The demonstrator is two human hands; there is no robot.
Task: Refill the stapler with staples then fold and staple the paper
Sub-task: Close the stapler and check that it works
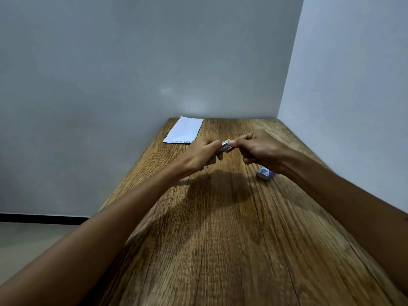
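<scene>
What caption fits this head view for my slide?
Both hands, left hand and right hand, hold a small stapler above the wooden table; paper and staple box lie nearby.

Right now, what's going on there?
Left hand holds stapler; right hand pinches its yellow-tipped end. Paper untouched. Staple box under right wrist.

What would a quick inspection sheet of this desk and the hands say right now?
Surface: wooden table, set in a corner, mostly bare.
Job's things: stapler held above the table between both hands; paper flat at the far left edge, some print on its near edge; staple box on the table at right, partly behind the right wrist.
Clutter: nothing seen.
Hands: left hand closed on the stapler; right hand pinches its yellow-tipped end with the fingers.
Cables: nothing seen.
Surroundings: plain grey walls, floor with a dark skirting line at left.
</scene>
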